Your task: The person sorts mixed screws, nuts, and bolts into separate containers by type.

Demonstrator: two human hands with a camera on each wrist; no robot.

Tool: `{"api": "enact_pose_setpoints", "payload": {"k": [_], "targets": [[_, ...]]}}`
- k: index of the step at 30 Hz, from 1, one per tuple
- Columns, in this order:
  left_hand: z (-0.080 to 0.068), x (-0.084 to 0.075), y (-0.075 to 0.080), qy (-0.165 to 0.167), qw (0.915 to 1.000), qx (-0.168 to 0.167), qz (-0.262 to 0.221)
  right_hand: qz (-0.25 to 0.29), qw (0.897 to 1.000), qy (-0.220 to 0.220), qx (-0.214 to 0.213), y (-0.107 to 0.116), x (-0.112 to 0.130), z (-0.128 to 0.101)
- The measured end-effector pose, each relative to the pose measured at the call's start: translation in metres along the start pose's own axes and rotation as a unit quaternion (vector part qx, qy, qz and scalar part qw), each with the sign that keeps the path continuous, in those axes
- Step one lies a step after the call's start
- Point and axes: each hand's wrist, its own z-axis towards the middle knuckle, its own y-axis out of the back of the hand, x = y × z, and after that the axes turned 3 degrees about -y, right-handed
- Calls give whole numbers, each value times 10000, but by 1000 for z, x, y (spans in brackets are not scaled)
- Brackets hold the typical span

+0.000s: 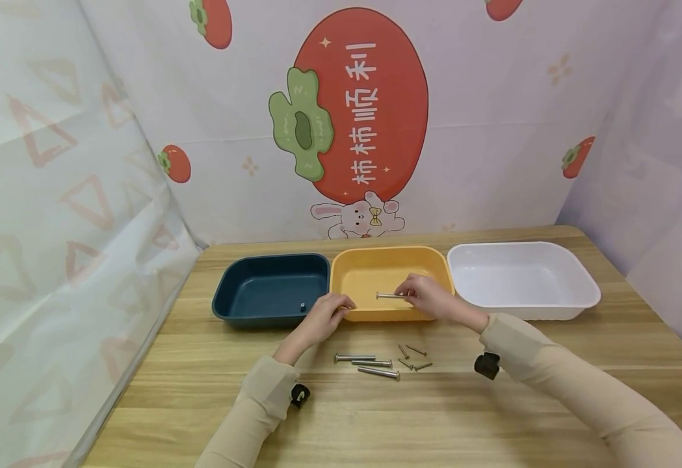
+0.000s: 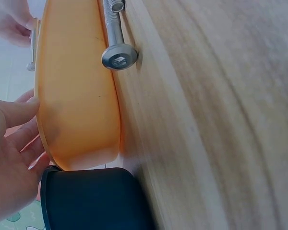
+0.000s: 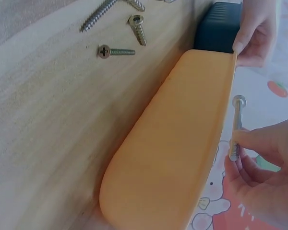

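I pinch a bolt (image 1: 389,296) in my right hand (image 1: 431,298), yellow tray (image 1: 390,316) below those fingers; my left hand (image 1: 323,318) grips its rim (image 2: 37,76), blue tray (image 1: 267,321) just beside.

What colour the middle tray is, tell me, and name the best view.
The middle tray is yellow-orange; it shows best in the head view.
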Motion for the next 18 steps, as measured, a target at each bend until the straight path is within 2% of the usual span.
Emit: {"api": "enact_pose_setpoints", "payload": {"k": [4, 18], "targets": [[0, -1, 0, -1, 10000, 8, -6, -150, 9998, 86, -24, 1, -5, 3], [1, 1, 0, 6, 10000, 26, -32, -129, 9997, -185, 112, 1, -18, 15]]}}
